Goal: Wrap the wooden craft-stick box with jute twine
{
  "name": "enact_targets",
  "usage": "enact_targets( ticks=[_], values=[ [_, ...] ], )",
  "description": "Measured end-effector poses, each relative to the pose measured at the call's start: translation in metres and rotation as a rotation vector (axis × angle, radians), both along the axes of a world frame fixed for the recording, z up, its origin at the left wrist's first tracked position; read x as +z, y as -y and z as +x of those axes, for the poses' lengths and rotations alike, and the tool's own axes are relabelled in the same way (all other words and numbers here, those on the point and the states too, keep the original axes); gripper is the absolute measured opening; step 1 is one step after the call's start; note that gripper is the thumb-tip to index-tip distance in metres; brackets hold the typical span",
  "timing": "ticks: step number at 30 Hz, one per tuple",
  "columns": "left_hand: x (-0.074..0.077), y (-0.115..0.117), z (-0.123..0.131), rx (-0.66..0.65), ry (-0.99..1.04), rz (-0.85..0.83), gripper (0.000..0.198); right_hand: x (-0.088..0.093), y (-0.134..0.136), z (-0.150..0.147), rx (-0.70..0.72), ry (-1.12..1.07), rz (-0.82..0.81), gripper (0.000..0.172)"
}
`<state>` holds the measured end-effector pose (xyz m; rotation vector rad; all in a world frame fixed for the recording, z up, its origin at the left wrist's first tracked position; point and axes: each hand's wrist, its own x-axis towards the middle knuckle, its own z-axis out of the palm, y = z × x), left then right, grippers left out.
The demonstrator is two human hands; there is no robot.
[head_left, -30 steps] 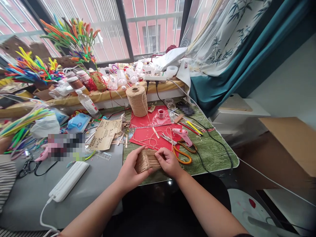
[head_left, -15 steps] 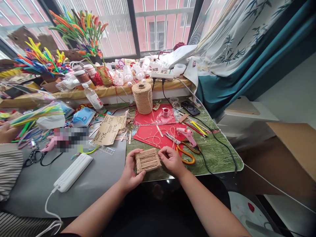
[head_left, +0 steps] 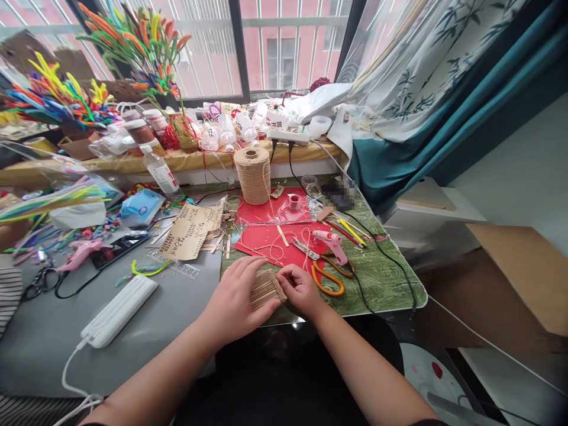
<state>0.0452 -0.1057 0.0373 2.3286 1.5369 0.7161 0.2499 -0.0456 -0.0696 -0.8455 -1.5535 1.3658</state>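
My left hand (head_left: 237, 296) is wrapped round a small rectangular piece covered in jute twine (head_left: 266, 287), its palm and fingers hiding much of the left side. The thumb presses along the near edge. At the piece's right end, my right hand (head_left: 302, 290) pinches with thumb and forefinger; what lies between the fingertips is hidden. A loose strand of jute twine (head_left: 275, 261) curls over the red sheet (head_left: 252, 241) just beyond my hands. The large twine spool (head_left: 252, 177) stands upright behind it. Orange-handled scissors (head_left: 326, 278) lie open close to my right hand.
A pink glue gun (head_left: 332, 244) rests by the scissors, its cable running right. Sandpaper sheets (head_left: 189, 234), a white power strip (head_left: 119, 310) and another pink glue gun (head_left: 80, 254) lie leftward. A co-worker's hand (head_left: 11, 228) is at far left. Bottles crowd the windowsill.
My left hand has moved over the twine-covered piece, which has turned and now shows less of its face. My right hand stays pinched at its right end. The view has shifted slightly.
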Motion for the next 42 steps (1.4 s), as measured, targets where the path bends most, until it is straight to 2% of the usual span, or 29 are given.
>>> enact_targets(
  ticks=[2,4,8,12,14,17,20,22,28,33,37,40,42],
  values=[
    [0.002,-0.006,0.015,-0.003,-0.067,-0.071,0.091,0.000,0.000,0.001,-0.005,0.007,0.001,0.025],
    [-0.004,-0.012,0.025,0.017,-0.125,-0.108,0.097,0.000,-0.001,0.001,-0.002,-0.008,-0.007,0.025],
    [-0.015,-0.020,0.028,0.052,-0.148,-0.107,0.083,0.000,-0.002,0.001,0.023,-0.051,-0.039,0.028],
    [-0.010,-0.017,0.016,0.045,-0.027,-0.112,0.076,0.003,-0.003,0.004,-0.024,-0.022,0.012,0.026],
    [-0.013,-0.013,0.010,0.026,0.073,-0.118,0.078,0.005,-0.003,0.006,-0.045,-0.029,0.032,0.025],
    [-0.031,-0.006,0.003,0.002,0.261,-0.082,0.081,0.007,-0.003,0.008,-0.075,-0.062,0.038,0.024],
    [-0.055,-0.001,0.000,0.024,0.439,-0.032,0.079,0.008,-0.004,0.009,-0.132,-0.068,0.060,0.023],
    [-0.065,0.002,-0.002,0.013,0.523,-0.034,0.076,0.009,-0.004,0.009,-0.152,-0.066,0.069,0.021],
    [-0.074,0.012,-0.011,0.013,0.590,-0.092,0.068,0.011,-0.004,0.009,-0.158,-0.059,0.056,0.020],
    [-0.084,0.017,-0.015,0.031,0.637,-0.100,0.066,0.008,-0.003,0.005,-0.107,-0.072,0.023,0.023],
    [-0.082,0.019,-0.022,0.005,0.660,-0.166,0.065,0.006,-0.002,0.003,-0.055,-0.085,-0.011,0.022],
    [-0.071,0.019,-0.030,-0.017,0.639,-0.217,0.063,0.006,-0.002,0.002,-0.047,-0.087,-0.010,0.021],
    [-0.060,0.018,-0.034,-0.017,0.614,-0.261,0.055,0.006,-0.002,0.002,-0.048,-0.077,0.000,0.020]
  ],
)
